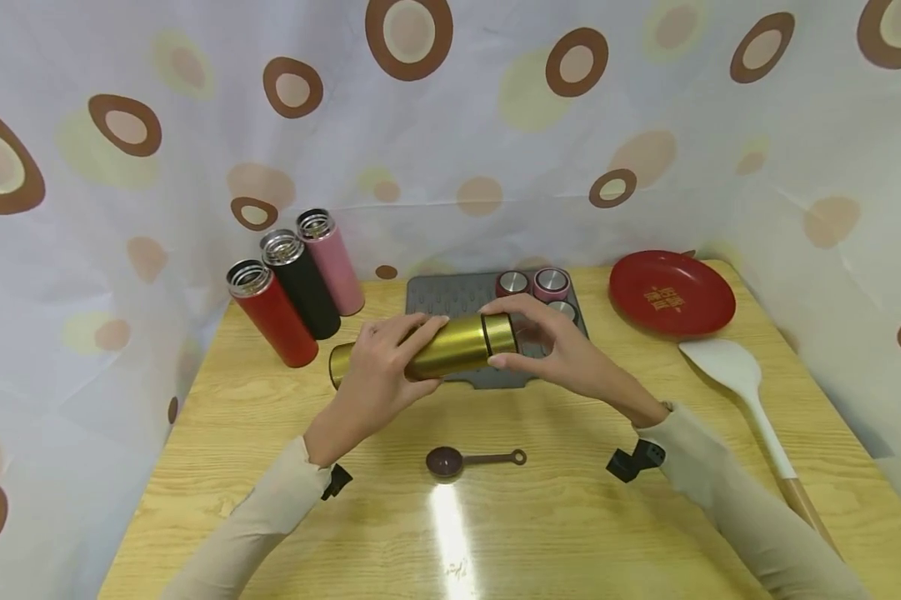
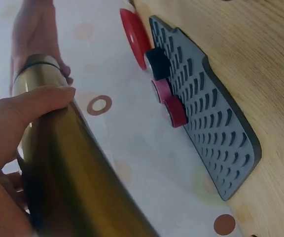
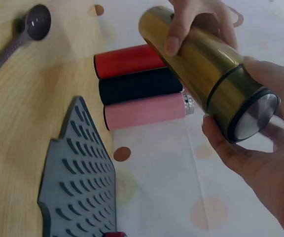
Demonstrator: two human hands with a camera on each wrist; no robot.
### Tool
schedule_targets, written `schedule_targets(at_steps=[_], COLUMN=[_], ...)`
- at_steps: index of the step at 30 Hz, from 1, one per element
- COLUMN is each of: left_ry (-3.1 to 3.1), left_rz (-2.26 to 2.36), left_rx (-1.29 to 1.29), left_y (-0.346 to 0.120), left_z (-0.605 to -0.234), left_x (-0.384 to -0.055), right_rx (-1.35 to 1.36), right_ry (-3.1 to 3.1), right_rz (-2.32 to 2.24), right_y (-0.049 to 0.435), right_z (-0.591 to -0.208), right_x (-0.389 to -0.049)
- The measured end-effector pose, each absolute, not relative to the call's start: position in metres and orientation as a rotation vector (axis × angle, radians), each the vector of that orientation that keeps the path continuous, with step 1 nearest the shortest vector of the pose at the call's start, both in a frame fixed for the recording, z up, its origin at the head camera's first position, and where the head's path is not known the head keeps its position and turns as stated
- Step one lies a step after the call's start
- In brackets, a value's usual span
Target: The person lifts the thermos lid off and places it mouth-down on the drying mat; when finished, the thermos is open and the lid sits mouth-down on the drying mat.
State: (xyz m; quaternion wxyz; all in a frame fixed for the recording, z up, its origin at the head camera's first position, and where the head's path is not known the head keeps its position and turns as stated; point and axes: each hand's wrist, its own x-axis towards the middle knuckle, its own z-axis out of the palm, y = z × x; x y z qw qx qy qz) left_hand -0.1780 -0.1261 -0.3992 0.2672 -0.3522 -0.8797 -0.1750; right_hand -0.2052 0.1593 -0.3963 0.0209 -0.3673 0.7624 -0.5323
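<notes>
A gold thermos flask (image 1: 453, 346) is held tilted nearly on its side above the table. My left hand (image 1: 378, 362) grips its body, thumb and fingers curled around it. At its right end my right hand (image 1: 566, 354) grips the gold lid (image 1: 500, 333) between thumb and fingers. The right wrist view shows the lid's silver top (image 3: 256, 116), with a dark ring where lid and body meet. Behind the hands lies a grey ridged mat (image 1: 450, 292), partly hidden by the flask. Dark red (image 1: 513, 283), pink (image 1: 551, 284) and black (image 2: 158, 63) lids stand on it.
Lidless red (image 1: 273, 317), black (image 1: 303, 287) and pink (image 1: 333, 262) flasks stand at the back left. A brown measuring spoon (image 1: 446, 462) lies in front of the hands. To the right are a red plate (image 1: 701, 292) and a white spatula (image 1: 728, 367) with a wooden handle.
</notes>
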Motion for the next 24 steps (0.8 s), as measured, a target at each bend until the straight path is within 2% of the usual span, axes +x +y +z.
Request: schedule_targets(at_steps=[3, 5, 9, 18, 24], left_ry=[-2.428, -2.459, -2.501, -2.521, -2.534], left_rz=[-0.483, -0.444, -0.363, -0.389, -0.465], left_rx=[-0.970, -0.989, -1.018, -0.974, -0.985], left_y=[-0.126, -0.125, -0.122, -0.119, -0.121], left_z=[-0.395, -0.392, -0.389, -0.399, -0.398], left_x=[-0.176, -0.174, -0.174, -0.176, -0.174], right_rx=[-1.290, -1.294, -1.134, -0.589, -0.540], right_ry=[2.382, 2.375, 2.362, 2.248, 2.218], right_rz=[-1.543, -1.504, -1.456, -1.509, -1.525], right_y=[0.164, 0.166, 0.168, 0.162, 0.160], right_z=[-0.393, -0.392, -0.389, -0.389, -0.393], right_x=[-0.205, -0.204, -0.201, -0.203, -0.203])
